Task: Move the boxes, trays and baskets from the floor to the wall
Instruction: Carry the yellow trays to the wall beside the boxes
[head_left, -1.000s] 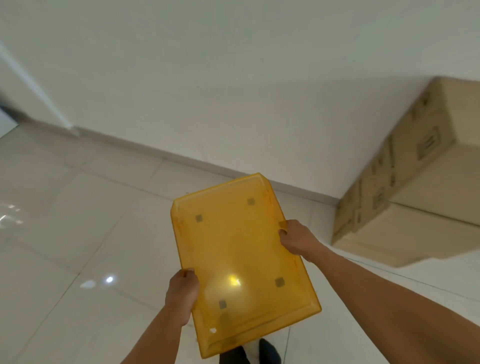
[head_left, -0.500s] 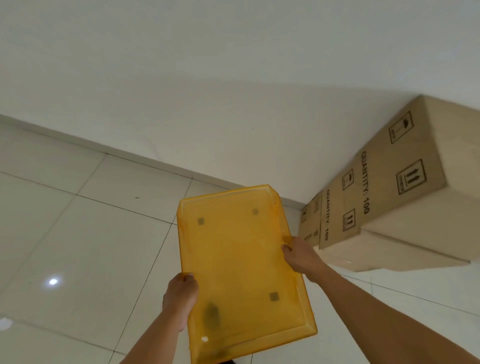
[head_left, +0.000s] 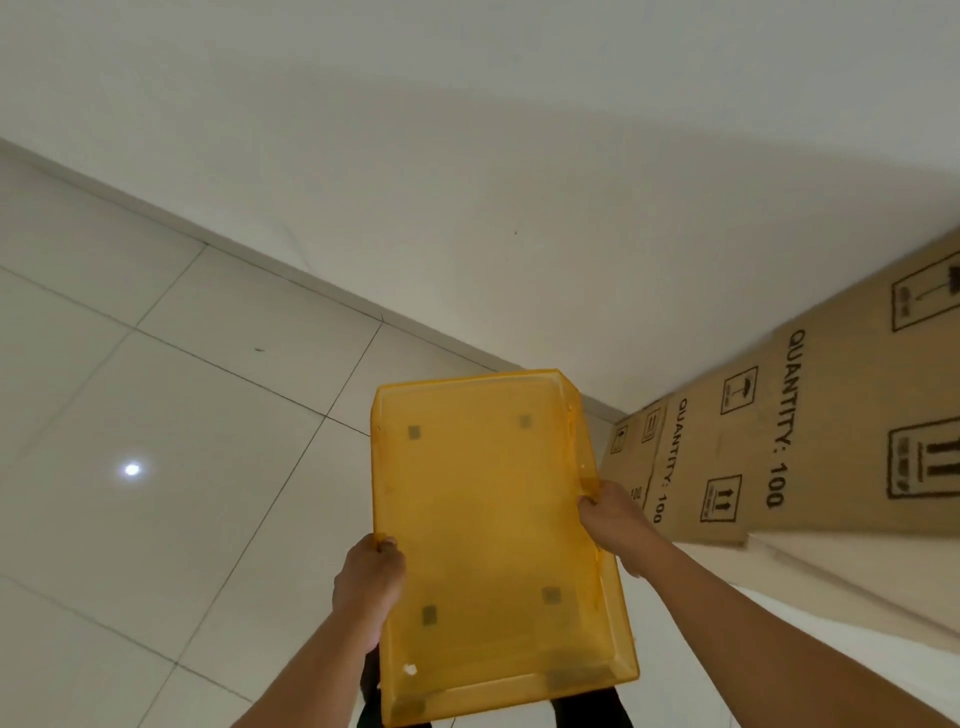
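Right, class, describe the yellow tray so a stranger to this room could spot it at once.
Find the white wall meeting the tiled floor, with printed cardboard boxes on the right. Just left of them, a left hand and a right hand grip the tray by its long edges. Unlike the brown boxes, it is translucent orange-yellow plastic with four small grey squares.

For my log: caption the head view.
Left hand and right hand hold a yellow tray near cardboard boxes by the wall.

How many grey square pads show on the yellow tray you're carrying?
4, one near each corner of the yellow tray: far-left pad, far-right pad, near-left pad, near-right pad. None seems hidden.
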